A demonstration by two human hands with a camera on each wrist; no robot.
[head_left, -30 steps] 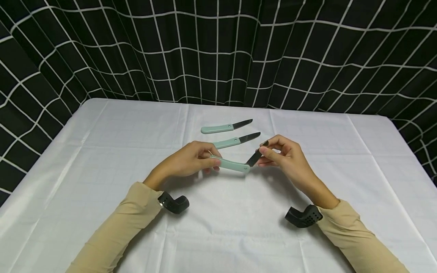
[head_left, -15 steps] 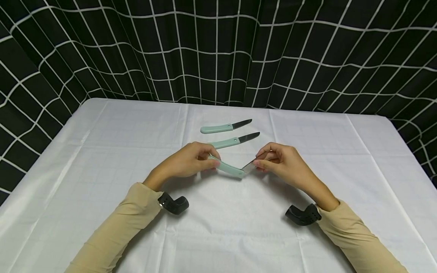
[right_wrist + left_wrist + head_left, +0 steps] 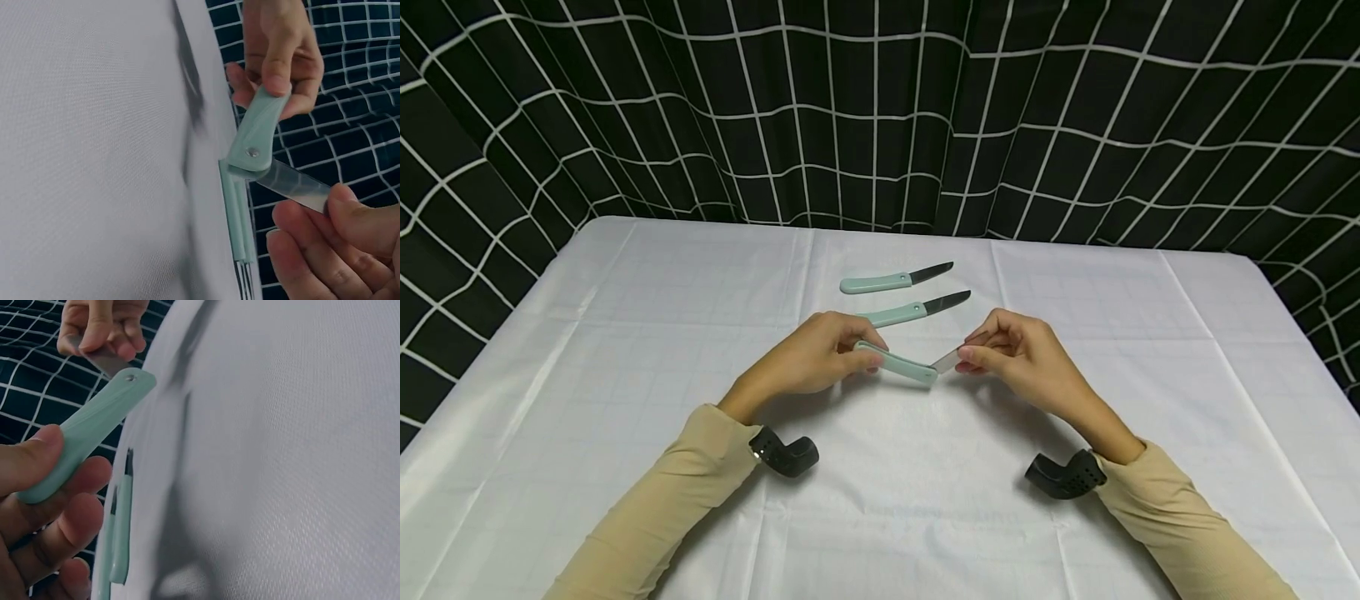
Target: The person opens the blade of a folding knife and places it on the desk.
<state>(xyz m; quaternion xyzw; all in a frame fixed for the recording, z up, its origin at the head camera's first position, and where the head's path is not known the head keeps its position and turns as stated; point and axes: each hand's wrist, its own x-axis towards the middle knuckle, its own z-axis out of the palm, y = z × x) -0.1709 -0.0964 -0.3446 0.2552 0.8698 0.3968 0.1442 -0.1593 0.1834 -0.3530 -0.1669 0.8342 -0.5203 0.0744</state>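
A folding knife with a mint-green handle is held over the white cloth between both hands. My left hand pinches the rear end of that handle between thumb and fingers. Its shiny blade stands out at an angle from the rivet end, partly unfolded. The blade's tip is pinched by the thumb and fingers of my right hand, which hide the point. Behind them lie two more mint-handled folding knives, a far one and a nearer one, blades out toward the right.
A white cloth with fold creases covers the table. Behind it hangs a black curtain with a white grid. Each wrist wears a black camera mount, the left mount and the right mount.
The knife's handle has shifted slightly left, and its blade has turned from dark to bright. My right hand has moved a little left with the blade tip. The two lying knives stay put.
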